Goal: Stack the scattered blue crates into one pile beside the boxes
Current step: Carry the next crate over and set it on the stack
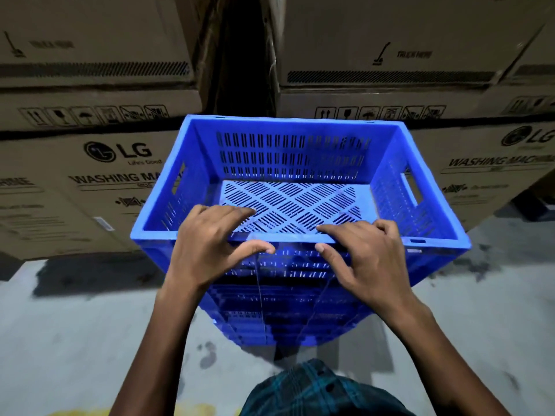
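A pile of blue slotted crates (288,310) stands on the floor in front of the cardboard boxes. The top crate (294,145) is empty, with a lattice bottom and handle slots in both side walls. My left hand (210,244) grips its near rim, fingers over the edge inside, thumb on the outer wall. My right hand (366,253) grips the same rim a little to the right, in the same way. The lower crates show only as nested rims beneath my hands.
Big cardboard washing-machine boxes (90,181) (495,163) are stacked behind the pile, with a dark gap (243,55) between the two columns. The grey concrete floor (75,340) is stained, with a yellow mark (192,409) near my feet.
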`<act>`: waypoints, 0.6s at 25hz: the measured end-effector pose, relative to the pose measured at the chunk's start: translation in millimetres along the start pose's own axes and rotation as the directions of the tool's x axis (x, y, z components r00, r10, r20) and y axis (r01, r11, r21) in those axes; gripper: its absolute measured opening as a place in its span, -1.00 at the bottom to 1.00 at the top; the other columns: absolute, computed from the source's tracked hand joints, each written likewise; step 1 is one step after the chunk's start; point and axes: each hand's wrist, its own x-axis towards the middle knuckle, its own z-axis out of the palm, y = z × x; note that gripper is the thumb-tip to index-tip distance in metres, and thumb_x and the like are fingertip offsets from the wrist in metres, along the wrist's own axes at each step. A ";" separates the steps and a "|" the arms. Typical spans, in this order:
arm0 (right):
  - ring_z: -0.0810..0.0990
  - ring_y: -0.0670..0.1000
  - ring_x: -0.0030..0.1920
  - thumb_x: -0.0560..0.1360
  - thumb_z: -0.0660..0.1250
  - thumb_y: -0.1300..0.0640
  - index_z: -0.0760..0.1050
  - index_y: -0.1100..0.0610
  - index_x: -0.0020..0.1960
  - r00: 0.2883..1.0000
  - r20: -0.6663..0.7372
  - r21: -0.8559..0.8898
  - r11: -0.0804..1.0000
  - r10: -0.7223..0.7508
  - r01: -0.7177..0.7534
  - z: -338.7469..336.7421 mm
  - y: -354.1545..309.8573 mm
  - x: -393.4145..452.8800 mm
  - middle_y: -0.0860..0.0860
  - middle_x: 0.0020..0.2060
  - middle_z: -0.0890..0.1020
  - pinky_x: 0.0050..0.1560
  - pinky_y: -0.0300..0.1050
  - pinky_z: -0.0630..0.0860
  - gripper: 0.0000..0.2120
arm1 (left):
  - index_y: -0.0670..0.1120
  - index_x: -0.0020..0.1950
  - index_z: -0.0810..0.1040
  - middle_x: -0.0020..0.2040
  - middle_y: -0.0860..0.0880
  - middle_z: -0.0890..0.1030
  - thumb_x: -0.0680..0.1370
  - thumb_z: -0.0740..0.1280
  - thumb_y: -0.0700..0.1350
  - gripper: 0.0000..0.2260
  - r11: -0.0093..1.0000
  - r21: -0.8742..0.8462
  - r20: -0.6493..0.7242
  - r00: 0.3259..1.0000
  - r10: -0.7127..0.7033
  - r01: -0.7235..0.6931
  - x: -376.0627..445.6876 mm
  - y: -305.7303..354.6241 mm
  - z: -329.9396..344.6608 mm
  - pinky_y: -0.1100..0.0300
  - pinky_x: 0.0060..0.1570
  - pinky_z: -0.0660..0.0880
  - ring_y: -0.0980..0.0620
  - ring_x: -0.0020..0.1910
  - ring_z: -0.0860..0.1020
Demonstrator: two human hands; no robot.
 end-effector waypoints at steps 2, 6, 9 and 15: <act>0.60 -0.01 0.15 0.59 0.29 0.04 0.58 -0.03 0.22 0.998 -0.054 0.046 0.998 -0.029 0.031 3.8 1.0 -8.1 -0.15 0.03 0.67 0.11 0.00 0.24 -0.78 | -0.11 -0.01 0.70 -0.03 0.00 0.72 0.45 0.41 0.31 -0.52 0.995 0.104 -0.100 0.995 -0.001 0.012 -12.5 0.7 4.2 0.03 -0.09 0.41 -0.04 -0.07 0.69; 0.45 0.09 0.42 0.53 0.29 0.29 0.62 0.13 0.21 0.976 -0.216 0.225 0.971 -0.033 0.082 17.2 -11.4 -34.9 -0.04 0.24 0.62 0.26 0.11 0.24 -0.71 | -0.10 0.08 0.69 0.16 -0.07 0.67 0.52 0.44 0.15 -0.66 0.957 0.220 -0.235 0.962 -0.137 0.190 -48.5 9.1 18.0 -0.10 0.16 0.42 -0.15 0.18 0.60; 0.59 0.20 0.21 0.46 0.27 0.41 0.66 0.26 0.06 0.942 -0.317 0.302 0.929 -0.113 0.213 26.3 -18.4 -54.3 0.07 0.10 0.68 0.15 0.19 0.42 -0.73 | -0.10 0.20 0.66 0.23 -0.13 0.63 0.56 0.41 0.06 -0.69 0.942 0.230 -0.246 0.951 -0.188 0.246 -61.8 12.1 19.1 -0.13 0.33 0.35 -0.18 0.27 0.53; 0.53 0.18 0.17 0.50 0.30 0.30 0.55 0.21 0.27 0.954 -0.213 0.360 0.925 0.213 -0.126 48.9 -9.3 -71.0 0.02 0.09 0.65 0.20 0.18 0.48 -0.66 | -0.06 0.25 0.64 0.10 -0.11 0.65 0.54 0.35 -0.36 -0.65 0.927 0.321 -0.251 0.961 -0.114 0.194 -64.6 -2.5 15.0 -0.07 0.32 0.36 -0.16 0.16 0.57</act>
